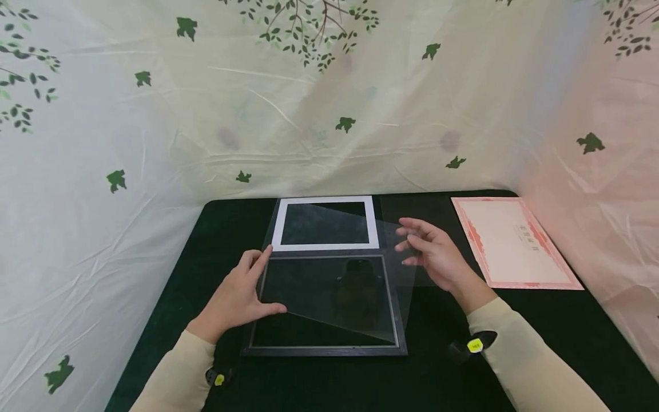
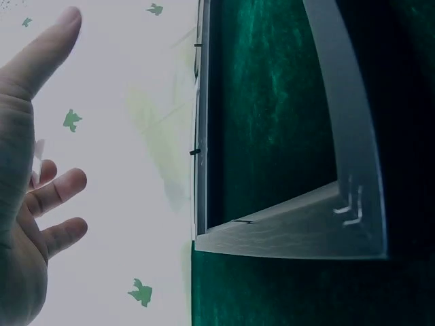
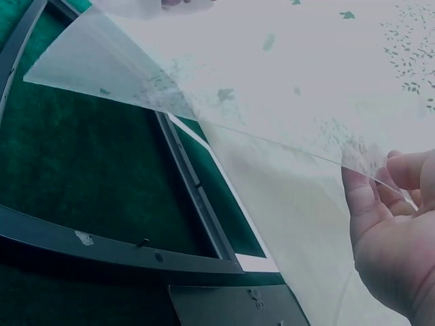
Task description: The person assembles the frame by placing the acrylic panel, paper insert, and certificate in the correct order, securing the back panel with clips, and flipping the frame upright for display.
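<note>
Pale sleeves (image 1: 535,355) occupy the lower edge of the head view, each with a black wrist unit (image 1: 488,339) at the cuff. Yellow tags (image 1: 475,345) on these units bear marks too small to read. At the far right lies a certificate (image 1: 515,243) with a pink border; its small printed characters are not legible. Marks also show on a dark panel (image 3: 231,305) beside the frame (image 1: 324,351) — these cannot be read either.

Other items: a white mat (image 1: 325,248) lies just beyond the frame, with dark green cloth (image 1: 170,326) beneath. A pale curtain (image 1: 288,114) printed with green birds and leafy branches encloses the far side. The right hand (image 1: 432,252) stands in front of part of the panel.

The sheet (image 1: 319,297) is clear, thin and glossy, with straight edges. It is held at a tilt over the frame, overlapping part of the mat; a dark reflection shows in its surface. The right hand pinches its right edge between thumb and fingers. The left hand (image 1: 239,297) is at its left end — thumb and forefinger spread wide apart. The frame is dark, with mitred corners and small tabs along its inner edge.
</note>
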Demonstrator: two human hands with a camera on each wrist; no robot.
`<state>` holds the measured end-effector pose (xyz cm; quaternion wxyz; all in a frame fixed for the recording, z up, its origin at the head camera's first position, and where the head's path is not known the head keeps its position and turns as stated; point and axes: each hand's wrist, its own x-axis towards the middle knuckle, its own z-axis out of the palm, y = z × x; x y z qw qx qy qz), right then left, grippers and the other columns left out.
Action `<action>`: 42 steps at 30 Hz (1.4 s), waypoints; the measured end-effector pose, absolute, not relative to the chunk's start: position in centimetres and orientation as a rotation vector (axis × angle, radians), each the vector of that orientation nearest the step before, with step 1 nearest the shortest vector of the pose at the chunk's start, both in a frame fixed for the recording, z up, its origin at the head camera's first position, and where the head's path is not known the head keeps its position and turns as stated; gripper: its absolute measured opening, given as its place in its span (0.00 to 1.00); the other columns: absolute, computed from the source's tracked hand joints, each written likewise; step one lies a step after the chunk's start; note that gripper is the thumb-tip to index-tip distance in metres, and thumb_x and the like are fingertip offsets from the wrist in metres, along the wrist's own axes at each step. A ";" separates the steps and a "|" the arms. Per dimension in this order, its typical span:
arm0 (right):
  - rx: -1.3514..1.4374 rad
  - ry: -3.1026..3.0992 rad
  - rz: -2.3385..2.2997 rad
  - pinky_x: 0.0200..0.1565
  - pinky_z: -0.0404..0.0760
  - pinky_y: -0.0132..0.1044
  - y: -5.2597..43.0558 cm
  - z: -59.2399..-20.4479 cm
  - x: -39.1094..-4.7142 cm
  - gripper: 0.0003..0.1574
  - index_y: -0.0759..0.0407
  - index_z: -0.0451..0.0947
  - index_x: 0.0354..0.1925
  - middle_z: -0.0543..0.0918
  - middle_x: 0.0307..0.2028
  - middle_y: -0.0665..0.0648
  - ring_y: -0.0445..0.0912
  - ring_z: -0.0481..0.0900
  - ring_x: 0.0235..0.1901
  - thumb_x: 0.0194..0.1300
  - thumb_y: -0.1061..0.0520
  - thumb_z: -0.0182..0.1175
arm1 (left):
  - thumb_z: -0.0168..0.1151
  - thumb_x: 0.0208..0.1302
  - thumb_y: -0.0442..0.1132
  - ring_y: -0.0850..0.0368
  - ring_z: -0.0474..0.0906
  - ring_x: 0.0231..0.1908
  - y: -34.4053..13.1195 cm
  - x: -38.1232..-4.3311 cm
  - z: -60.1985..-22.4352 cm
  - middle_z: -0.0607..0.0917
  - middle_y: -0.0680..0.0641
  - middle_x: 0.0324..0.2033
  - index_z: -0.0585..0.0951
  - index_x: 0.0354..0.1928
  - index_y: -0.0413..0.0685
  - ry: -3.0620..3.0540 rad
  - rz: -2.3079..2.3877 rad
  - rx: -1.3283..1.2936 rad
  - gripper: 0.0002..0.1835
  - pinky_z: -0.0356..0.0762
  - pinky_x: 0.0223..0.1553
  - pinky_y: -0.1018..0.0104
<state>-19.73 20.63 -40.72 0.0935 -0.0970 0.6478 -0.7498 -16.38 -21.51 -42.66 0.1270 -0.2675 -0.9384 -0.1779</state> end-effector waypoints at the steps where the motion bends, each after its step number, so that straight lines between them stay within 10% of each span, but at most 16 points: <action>1: -0.278 1.925 -2.228 0.37 0.83 0.37 20.7 -40.7 -19.8 0.23 0.57 0.66 0.66 0.73 0.53 0.60 0.45 0.81 0.41 0.75 0.60 0.49 | 0.74 0.34 0.71 0.55 0.71 0.40 -21.5 -16.3 -42.7 0.68 0.44 0.55 0.53 0.75 0.52 -2.726 -0.502 -0.793 0.67 0.79 0.40 0.61; 21: -0.052 2.098 -2.085 0.42 0.83 0.38 18.5 -44.3 -17.7 0.41 0.53 0.49 0.74 0.76 0.56 0.64 0.49 0.83 0.42 0.70 0.60 0.56 | 0.70 0.34 0.74 0.55 0.68 0.34 -21.4 -14.6 -45.2 0.73 0.44 0.46 0.64 0.70 0.43 -2.787 -0.373 -0.609 0.63 0.71 0.34 0.60; 30: 0.021 2.064 -1.968 0.34 0.84 0.39 17.5 -46.0 -16.5 0.42 0.50 0.48 0.74 0.78 0.54 0.69 0.51 0.83 0.34 0.70 0.57 0.57 | 0.62 0.38 0.80 0.46 0.74 0.51 -22.5 -12.8 -46.7 0.77 0.42 0.52 0.69 0.68 0.48 -2.925 -0.274 -0.606 0.59 0.69 0.56 0.43; 42: 0.134 2.002 -1.997 0.33 0.84 0.39 16.6 -48.2 -16.0 0.39 0.47 0.52 0.73 0.81 0.48 0.66 0.52 0.83 0.33 0.70 0.60 0.56 | 0.56 0.40 0.82 0.39 0.66 0.63 -23.0 -12.0 -48.2 0.69 0.37 0.65 0.71 0.66 0.49 -3.014 -0.298 -0.581 0.57 0.63 0.60 0.38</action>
